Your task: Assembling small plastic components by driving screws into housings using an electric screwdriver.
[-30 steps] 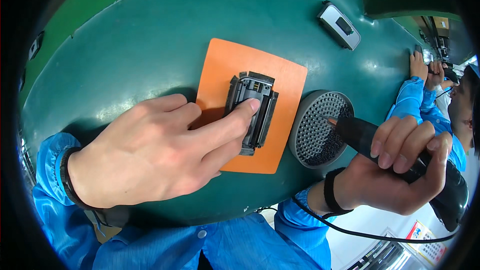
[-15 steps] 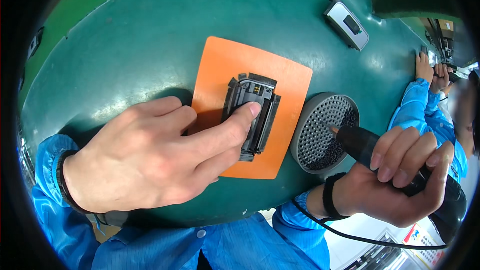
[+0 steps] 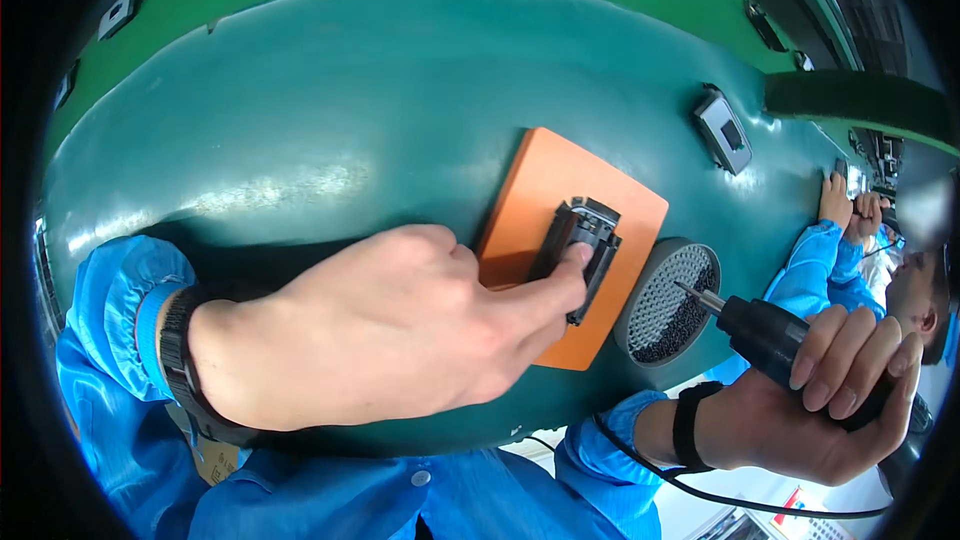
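On the orange pad (image 3: 545, 180) lies a small black device housing (image 3: 598, 212) with raised, flap-like pieces along its edges. My left hand (image 3: 390, 325) holds it from the left, an extended finger pressing on its top; the other fingers are curled and partly hidden. A black corded electric screwdriver (image 3: 757, 330) is gripped in my right hand (image 3: 790, 430), fingers wrapped round the body. Its metal bit points left, over a round grey dish (image 3: 628, 332) beside the pad. The dish has a dimpled floor, with many tiny black screws (image 3: 680, 315) heaped on its right side.
A grey-and-black device part (image 3: 722, 130) lies at the far right of the green table (image 3: 400, 70). Beyond it stands a dark green raised bar (image 3: 850, 100). Another person (image 3: 825, 250) in blue sleeves works at the right. The screwdriver's cable (image 3: 760, 505) runs below my right wrist.
The view has shifted, so pad, housing and dish appear farther right and lower. My left finger stays on the housing. The screwdriver's metal bit now shows more clearly over the dish.
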`<state>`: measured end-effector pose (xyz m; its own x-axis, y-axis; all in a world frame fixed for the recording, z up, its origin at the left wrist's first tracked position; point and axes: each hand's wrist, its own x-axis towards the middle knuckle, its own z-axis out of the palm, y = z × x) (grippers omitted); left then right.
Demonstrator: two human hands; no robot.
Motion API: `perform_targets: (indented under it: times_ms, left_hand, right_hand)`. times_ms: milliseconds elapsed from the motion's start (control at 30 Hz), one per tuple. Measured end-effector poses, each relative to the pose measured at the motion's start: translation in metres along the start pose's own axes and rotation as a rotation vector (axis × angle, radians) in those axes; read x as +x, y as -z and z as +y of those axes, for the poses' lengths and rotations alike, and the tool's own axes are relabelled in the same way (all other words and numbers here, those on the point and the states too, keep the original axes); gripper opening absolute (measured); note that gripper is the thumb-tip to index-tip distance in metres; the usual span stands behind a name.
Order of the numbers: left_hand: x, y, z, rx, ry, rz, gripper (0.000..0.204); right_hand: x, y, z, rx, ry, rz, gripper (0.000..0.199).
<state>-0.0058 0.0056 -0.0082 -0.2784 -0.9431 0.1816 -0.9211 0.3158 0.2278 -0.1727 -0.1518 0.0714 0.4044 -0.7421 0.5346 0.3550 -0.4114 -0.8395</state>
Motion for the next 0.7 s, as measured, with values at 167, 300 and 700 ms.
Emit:
perform_targets:
  times_ms: [167, 300, 700]
  left_hand:
    - [-0.002, 0.001, -0.001, -0.055, 0.014, -0.047, 0.022]
    - [-0.003, -0.001, -0.001, -0.013, -0.010, -0.056, 0.024]
    - [-0.004, -0.001, 0.001, -0.004, -0.013, -0.084, 0.027]
  right_hand:
    - [-0.004, -0.028, 0.016, 0.021, -0.097, -0.060, 0.021]
    - [-0.009, -0.036, 0.025, 0.005, -0.038, -0.085, 0.020]
    - [-0.011, -0.044, 0.033, -0.041, -0.030, -0.149, 0.021]
